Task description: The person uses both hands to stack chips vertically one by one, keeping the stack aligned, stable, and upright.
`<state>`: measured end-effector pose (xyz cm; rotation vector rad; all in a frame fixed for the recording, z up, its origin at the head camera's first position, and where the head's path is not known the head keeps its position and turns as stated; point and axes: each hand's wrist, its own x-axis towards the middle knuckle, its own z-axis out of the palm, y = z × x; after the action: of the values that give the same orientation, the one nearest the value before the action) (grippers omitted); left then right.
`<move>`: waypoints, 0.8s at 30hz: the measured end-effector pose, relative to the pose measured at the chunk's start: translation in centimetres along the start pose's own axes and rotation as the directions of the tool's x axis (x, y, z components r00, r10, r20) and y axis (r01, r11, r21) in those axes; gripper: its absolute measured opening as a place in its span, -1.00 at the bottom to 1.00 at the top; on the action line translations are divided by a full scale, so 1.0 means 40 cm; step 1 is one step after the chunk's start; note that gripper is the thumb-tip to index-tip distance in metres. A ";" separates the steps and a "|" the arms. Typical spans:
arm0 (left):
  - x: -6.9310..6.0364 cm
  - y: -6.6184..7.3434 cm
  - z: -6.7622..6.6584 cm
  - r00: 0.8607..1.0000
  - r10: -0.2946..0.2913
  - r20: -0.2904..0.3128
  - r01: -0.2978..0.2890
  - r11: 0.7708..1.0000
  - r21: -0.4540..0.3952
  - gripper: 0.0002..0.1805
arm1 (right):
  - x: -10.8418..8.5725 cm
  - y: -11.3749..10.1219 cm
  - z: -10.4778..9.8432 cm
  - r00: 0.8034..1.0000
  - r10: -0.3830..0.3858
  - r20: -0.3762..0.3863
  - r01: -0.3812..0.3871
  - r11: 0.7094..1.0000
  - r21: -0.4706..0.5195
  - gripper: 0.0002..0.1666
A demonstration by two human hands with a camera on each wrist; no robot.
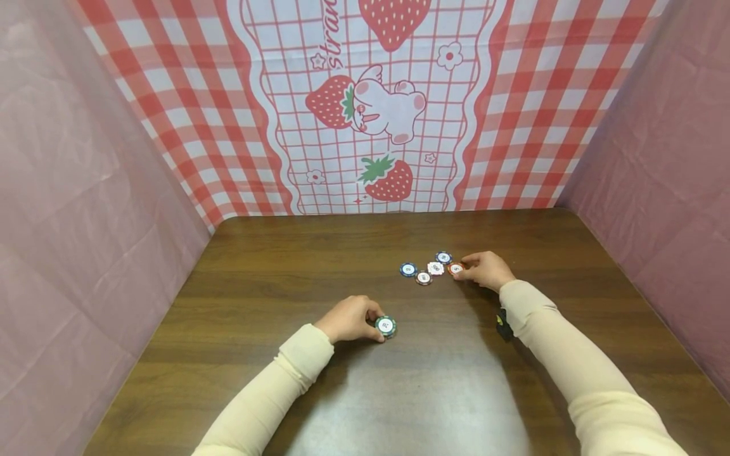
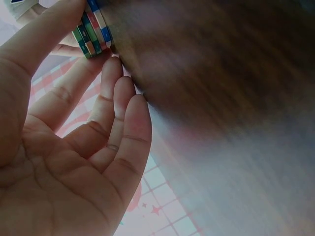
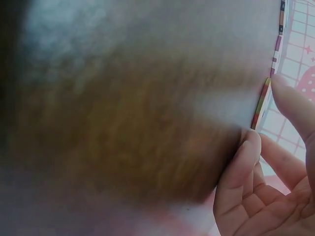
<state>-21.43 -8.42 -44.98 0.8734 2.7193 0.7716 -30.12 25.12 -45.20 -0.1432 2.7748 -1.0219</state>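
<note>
My left hand (image 1: pixel 350 318) grips a short stack of poker chips (image 1: pixel 385 325) between thumb and forefinger, on the near side of the table. The top chip is green and white; in the left wrist view the edges of the stack (image 2: pixel 92 32) show green, reddish and blue layers. Farther back and to the right, my right hand (image 1: pixel 486 271) pinches an orange-red poker chip (image 1: pixel 455 268) by its rim, flat on the table. The same chip appears edge-on (image 3: pixel 262 101) in the right wrist view, between thumb and fingertips.
Left of the orange-red chip lie a white and pink chip (image 1: pixel 436 268), a dark blue chip (image 1: pixel 443 257), a brownish chip (image 1: pixel 423 278) and a blue chip (image 1: pixel 407 270), close together. The brown wooden table (image 1: pixel 274 266) ends at a strawberry-print cloth (image 1: pixel 388 183), with pink curtains (image 1: pixel 102 190) on both sides.
</note>
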 end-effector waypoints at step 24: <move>0.000 -0.001 0.001 1.000 -0.006 0.002 0.006 1.000 0.002 -0.68 | 0.012 -0.007 0.004 0.998 -0.052 -0.038 0.043 0.980 -0.194 -0.46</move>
<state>-21.44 -8.43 -45.02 0.8658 2.7205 0.7671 -30.56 24.73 -45.19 -0.2173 2.9190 -0.7716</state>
